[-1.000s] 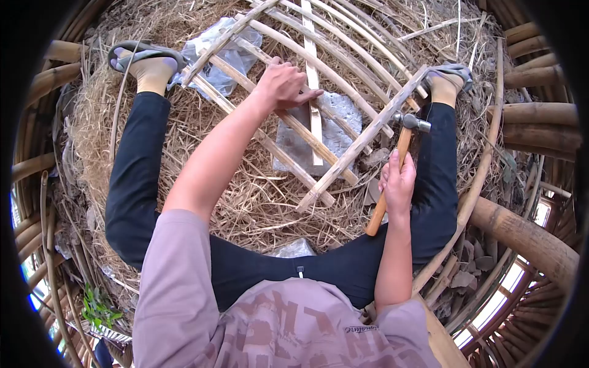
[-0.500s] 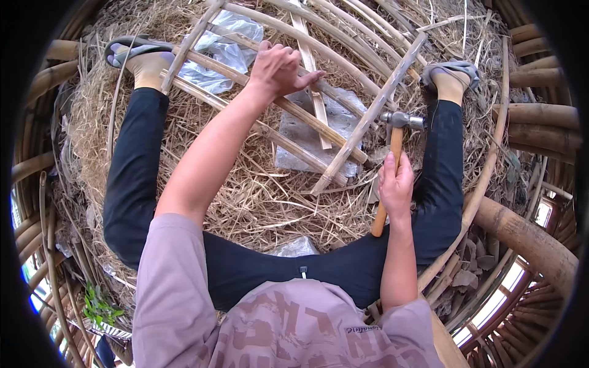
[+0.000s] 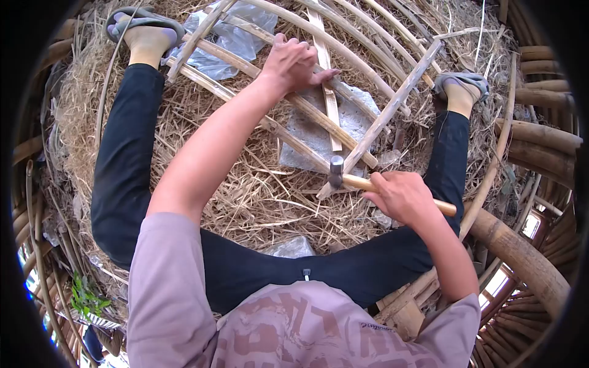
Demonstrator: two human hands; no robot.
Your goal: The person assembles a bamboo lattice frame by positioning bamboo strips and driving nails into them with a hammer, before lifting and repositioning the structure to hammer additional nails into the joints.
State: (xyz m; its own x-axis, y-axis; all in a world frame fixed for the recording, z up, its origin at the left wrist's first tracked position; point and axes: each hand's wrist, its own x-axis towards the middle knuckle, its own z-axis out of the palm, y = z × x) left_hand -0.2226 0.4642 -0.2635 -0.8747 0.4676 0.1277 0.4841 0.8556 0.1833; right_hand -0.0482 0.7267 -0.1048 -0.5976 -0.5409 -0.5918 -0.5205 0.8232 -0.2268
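A frame of long wooden slats (image 3: 319, 121) joined by crosspieces lies between my legs. The right crosspiece (image 3: 399, 101) slants across the slat ends. My left hand (image 3: 289, 66) is closed over the middle slats, fingers curled and thumb stretched to the right. In my right hand (image 3: 400, 195) is a hammer (image 3: 357, 181), gripped round its wooden handle. Its metal head is beside the lower end of the right crosspiece; I cannot tell whether they touch. Under the slats rests a grey stone slab (image 3: 299, 147), and a narrow flat strip of wood (image 3: 332, 116) crosses beneath them.
Dry straw (image 3: 239, 199) covers the ground. Clear plastic sheeting (image 3: 239, 46) lies under the frame's far left part. My sandalled feet are on both sides of the frame. Thick bamboo poles (image 3: 521, 254) stand at the right, and a small green plant (image 3: 86, 300) at lower left.
The hammer has swung down and left, from upright to nearly level, with its head now at the crosspiece's lower end. My left hand keeps its place on the slats.
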